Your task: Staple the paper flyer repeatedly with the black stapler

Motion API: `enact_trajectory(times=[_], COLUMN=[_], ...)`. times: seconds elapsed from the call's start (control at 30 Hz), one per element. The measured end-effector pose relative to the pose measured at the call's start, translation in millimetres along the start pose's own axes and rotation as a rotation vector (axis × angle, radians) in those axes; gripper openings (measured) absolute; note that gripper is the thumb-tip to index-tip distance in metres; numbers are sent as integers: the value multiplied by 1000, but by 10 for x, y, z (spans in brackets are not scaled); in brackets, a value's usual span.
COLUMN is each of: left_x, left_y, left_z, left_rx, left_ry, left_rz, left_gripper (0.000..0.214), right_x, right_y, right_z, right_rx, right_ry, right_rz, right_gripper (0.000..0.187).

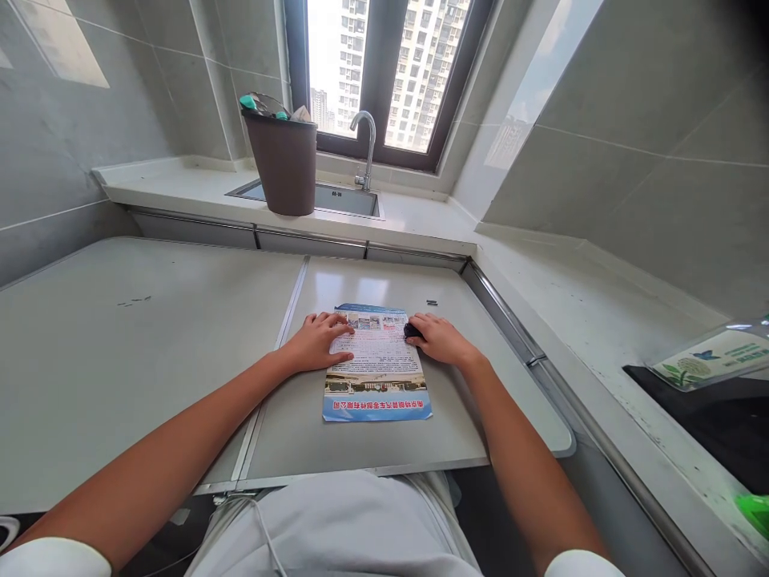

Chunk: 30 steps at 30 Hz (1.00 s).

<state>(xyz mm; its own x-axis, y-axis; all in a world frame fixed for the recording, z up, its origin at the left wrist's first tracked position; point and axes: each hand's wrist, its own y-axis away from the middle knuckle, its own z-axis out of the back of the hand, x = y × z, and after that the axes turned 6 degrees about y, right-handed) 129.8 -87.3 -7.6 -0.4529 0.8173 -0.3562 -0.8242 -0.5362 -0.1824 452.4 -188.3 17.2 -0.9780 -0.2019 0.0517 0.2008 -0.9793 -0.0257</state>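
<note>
A printed leaflet (pixel 376 361) with blue bands, small photos and a building picture lies on the white folding table, its large lettering upside down to me. My left hand (pixel 318 340) rests over the leaflet's left edge, fingers spread and lying flat. At the opposite edge, my right hand (pixel 441 338) is closed around a small rounded black object (pixel 412 330). That object touches the paper's right side; the fingers hide most of it, so its kind is unclear. Just beyond this hand lie a few short dark strips (pixel 431 303).
More thin dark bits (pixel 134 301) lie on the table's left half. Behind the table, a full brown bin (pixel 282 164) stands at the sink (pixel 348 200) below a curved tap (pixel 369 148). On the right counter are a black item (pixel 702 425) and a clear-wrapped pack (pixel 712 357).
</note>
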Motion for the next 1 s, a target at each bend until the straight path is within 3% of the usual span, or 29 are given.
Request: enact_trajectory(times=[0.63,1.0], left_x=[-22,1], left_y=[1,-7], left_z=[1,-31], left_rx=[-10,1], left_ry=[5,4], left_rz=[7,18], left_gripper=[51,53], right_x=[118,327], right_y=[9,-9], right_z=[62,88], right_rx=[52,131], right_ry=[83,266], right_rz=[-94,-159], right_gripper=[22,41])
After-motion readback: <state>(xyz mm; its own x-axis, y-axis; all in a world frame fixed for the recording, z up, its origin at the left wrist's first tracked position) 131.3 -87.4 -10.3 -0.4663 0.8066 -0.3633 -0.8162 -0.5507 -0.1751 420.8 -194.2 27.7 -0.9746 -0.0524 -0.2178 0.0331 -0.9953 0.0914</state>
